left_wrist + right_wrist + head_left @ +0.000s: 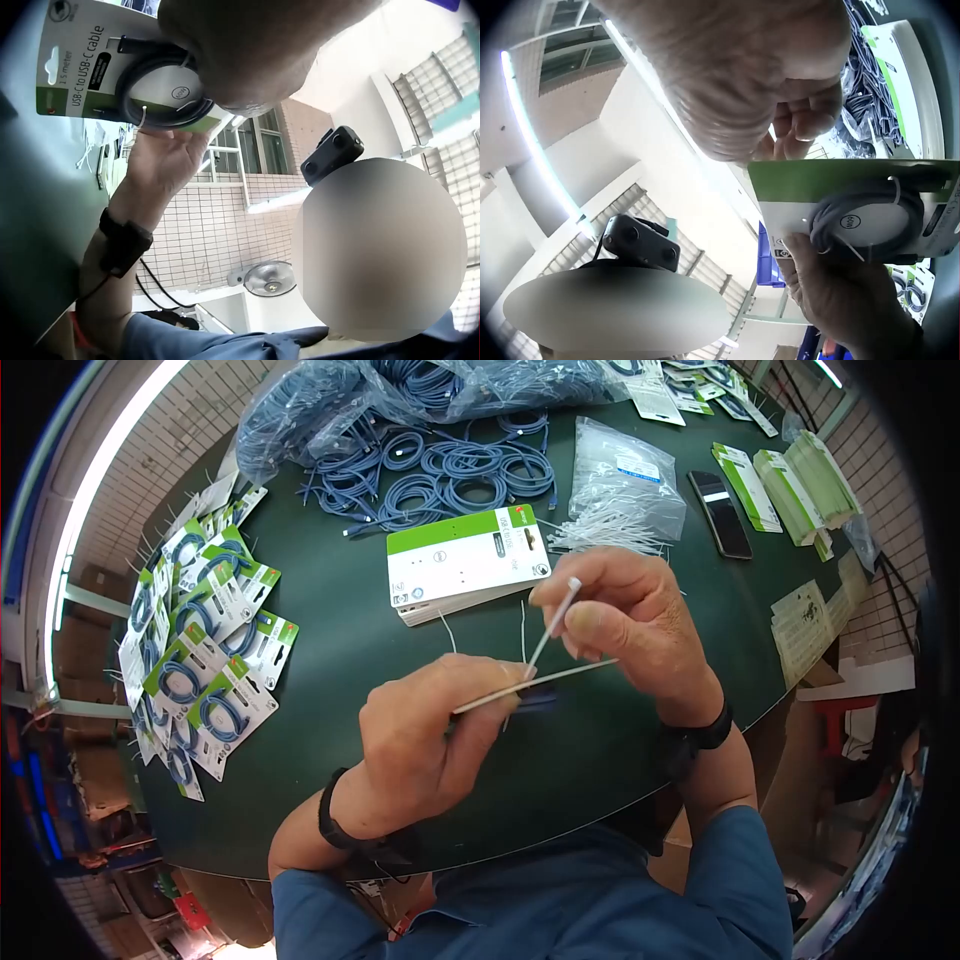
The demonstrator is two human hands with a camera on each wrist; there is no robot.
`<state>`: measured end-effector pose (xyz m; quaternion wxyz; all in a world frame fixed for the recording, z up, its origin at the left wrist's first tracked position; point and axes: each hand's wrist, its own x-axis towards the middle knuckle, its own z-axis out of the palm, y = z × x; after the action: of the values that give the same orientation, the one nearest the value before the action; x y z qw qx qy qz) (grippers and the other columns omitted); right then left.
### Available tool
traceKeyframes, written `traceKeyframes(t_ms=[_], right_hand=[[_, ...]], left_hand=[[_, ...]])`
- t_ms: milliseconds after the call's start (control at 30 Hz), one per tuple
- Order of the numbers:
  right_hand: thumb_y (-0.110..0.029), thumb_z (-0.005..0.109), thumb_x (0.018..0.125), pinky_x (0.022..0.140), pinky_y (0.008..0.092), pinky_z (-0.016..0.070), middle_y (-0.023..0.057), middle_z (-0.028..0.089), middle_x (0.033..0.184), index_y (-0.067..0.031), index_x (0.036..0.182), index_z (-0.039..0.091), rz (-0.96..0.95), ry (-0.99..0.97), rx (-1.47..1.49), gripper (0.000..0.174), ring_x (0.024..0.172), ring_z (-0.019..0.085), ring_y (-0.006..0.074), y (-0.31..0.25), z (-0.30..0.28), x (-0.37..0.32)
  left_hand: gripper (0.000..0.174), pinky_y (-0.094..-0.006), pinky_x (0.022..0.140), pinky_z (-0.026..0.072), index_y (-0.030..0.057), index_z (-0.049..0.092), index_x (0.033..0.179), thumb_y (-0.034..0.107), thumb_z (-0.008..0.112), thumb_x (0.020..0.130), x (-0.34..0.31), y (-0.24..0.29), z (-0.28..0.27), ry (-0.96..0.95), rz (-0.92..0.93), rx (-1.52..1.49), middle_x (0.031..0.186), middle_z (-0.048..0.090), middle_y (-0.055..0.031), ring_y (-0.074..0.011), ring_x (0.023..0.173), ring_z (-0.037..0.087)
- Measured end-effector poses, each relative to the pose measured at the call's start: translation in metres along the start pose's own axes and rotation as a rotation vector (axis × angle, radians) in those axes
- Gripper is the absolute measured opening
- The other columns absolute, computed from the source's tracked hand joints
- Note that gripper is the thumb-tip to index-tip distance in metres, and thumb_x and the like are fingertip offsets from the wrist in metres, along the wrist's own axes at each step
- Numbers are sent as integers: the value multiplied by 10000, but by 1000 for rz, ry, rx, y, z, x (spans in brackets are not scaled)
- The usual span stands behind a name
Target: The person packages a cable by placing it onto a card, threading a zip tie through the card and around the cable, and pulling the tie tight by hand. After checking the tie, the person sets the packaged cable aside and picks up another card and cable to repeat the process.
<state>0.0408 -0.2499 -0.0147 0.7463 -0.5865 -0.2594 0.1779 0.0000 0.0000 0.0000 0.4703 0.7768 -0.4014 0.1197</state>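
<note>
My left hand (430,735) grips a green-and-white packaging card (64,86), seen almost edge-on in the head view. A dark blue coiled USB-C cable (915,217) lies against the card's printed face, with white cable ties through it. One white cable tie (548,632) slants up from the card past my left fingertips. Its small head shows between the thumb and index finger of my right hand (640,625), which pinches it with curled fingers. In the right wrist view my left thumb presses on the card's lower corner.
A stack of blank cards (465,565) lies ahead, with loose blue cables (450,475) and a bag of cables (300,410) behind. White ties spill from a plastic bag (625,465). Finished-looking cable cards (220,610) pile at left; a phone (720,515) and more cards (750,485) lie right.
</note>
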Motion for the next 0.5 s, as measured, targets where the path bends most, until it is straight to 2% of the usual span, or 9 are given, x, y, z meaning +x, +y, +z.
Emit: traceKeyframes(t_ms=[100,133,233,267,367,500], right_hand=[[-133,780,971,649,259,471,107,666,941,-2,1159,735,-368,402,-126,234,766,596,152,4,6,2],[-133,780,971,649,259,471,107,666,941,-2,1159,735,-372,392,-126,234,766,596,152,6,9,4],[-32,855,829,649,266,469,64,667,941,-67,1059,782,-649,419,-722,243,788,589,164,9,15,8],[-32,855,829,649,266,469,64,667,941,-67,1059,782,-649,408,-727,243,788,589,164,10,18,11],[3,897,686,653,289,484,18,668,943,-131,1002,804,-792,272,-1172,356,816,592,189,17,26,18],[-20,904,618,661,310,502,-13,668,958,-171,1005,810,-822,255,-1282,426,839,601,214,27,33,18]], left_hand=[[225,-254,837,580,-53,632,1225,131,588,1102,-2,-1,2,227,-425,-263,1119,776,-169,-139,961,733],[225,-254,837,580,-53,632,1225,131,588,1102,-2,-6,1,236,-423,-258,1119,776,-169,-139,961,733],[237,-259,831,575,-54,632,1227,143,562,1114,0,-35,3,370,-425,-541,1117,764,-124,-98,954,699],[237,-259,831,575,-54,632,1227,143,562,1114,1,-38,4,381,-422,-545,1117,764,-124,-98,954,699],[254,-261,838,570,-48,634,1238,160,547,1121,2,-43,9,409,-495,-712,1115,750,-92,-90,945,686],[267,-260,858,567,-43,630,1265,164,538,1123,-1,-42,16,355,-551,-760,1113,751,-97,-91,957,684]])
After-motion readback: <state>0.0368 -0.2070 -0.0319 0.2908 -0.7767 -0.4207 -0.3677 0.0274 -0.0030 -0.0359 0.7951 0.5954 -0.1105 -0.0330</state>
